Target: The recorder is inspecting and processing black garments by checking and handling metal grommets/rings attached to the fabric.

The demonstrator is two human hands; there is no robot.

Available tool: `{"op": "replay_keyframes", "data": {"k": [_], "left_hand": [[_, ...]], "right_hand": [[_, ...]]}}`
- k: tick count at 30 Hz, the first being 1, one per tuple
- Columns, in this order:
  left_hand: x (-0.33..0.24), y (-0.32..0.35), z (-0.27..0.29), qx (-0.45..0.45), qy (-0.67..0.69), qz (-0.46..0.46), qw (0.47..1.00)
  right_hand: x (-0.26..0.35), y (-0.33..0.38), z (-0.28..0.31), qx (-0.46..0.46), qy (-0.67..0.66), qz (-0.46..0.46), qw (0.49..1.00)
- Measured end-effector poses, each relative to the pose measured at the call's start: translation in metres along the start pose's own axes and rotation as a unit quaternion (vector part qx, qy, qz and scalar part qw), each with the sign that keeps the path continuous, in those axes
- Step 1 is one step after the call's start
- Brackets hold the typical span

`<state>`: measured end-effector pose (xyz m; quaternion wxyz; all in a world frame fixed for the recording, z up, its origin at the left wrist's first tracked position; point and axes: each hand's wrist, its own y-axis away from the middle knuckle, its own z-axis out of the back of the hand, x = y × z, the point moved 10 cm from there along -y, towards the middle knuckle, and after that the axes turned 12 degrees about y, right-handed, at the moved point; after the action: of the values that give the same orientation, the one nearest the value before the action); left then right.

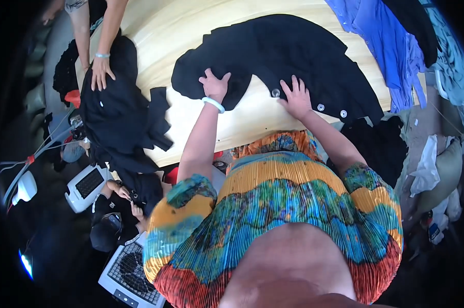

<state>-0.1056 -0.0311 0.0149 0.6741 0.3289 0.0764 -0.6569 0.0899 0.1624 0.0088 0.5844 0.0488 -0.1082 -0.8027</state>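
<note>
The garment (pixel 293 46) looks soft, limp; hold by edges. Left hand (pixel 215 88), right hand (pixel 296 100) on it, fingers apart.

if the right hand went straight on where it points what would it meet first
The right hand would first meet more of the black garment beneath it, then probably wooden tabletop; depth is unclear.
</note>
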Motion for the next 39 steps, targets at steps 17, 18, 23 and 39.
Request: {"op": "replay_keyframes", "data": {"k": [17,18,23,39], "left_hand": [[-0.272,0.209,-0.001,0.552,0.699,0.095,0.445],[-0.291,0.221,0.018,0.571,0.704,0.053,0.420],[-0.281,0.222,0.108,0.512,0.751,-0.063,0.412],[0.023,0.139,-0.031,0.227,0.689,0.286,0.626]], "right_hand": [[-0.224,0.015,0.394,-0.429,-0.225,-0.154,0.861],[-0.229,0.023,0.425,-0.469,-0.224,-0.127,0.845],[-0.157,0.047,0.493,-0.559,-0.278,0.036,0.780],[0.162,-0.016,0.152,-0.088,-0.176,0.372,0.907]]}}
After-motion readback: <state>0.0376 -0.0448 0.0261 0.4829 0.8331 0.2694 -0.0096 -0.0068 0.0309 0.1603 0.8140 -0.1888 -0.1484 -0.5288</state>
